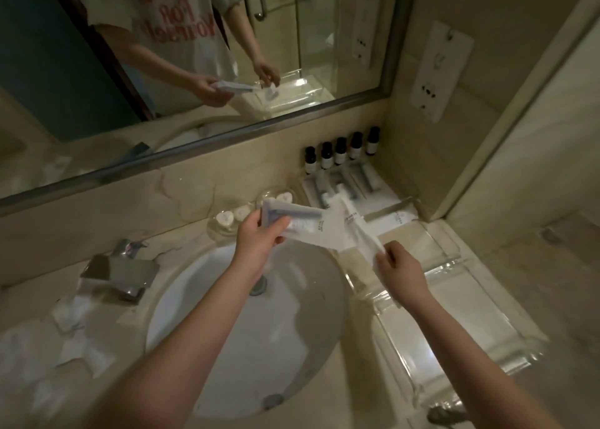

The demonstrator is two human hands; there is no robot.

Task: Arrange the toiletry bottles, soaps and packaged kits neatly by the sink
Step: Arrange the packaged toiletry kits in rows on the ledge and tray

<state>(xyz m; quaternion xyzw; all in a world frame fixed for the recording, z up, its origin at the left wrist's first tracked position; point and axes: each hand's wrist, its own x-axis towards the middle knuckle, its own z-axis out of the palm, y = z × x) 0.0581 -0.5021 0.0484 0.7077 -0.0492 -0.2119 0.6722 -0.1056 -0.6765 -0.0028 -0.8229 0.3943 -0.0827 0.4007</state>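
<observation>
Bare forearms (194, 315); white short-sleeved T-shirt (207, 58), red lettering (175, 16).

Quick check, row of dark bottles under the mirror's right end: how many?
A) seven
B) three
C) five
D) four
C: five dark bottles stand upright in one row, just behind the packaged kits lying flat on the counter.

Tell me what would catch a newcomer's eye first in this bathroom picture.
Over the white sink, the left hand grips a packaged razor and the right hand pinches another white packet. Behind them, five dark bottles line the back wall.
</observation>
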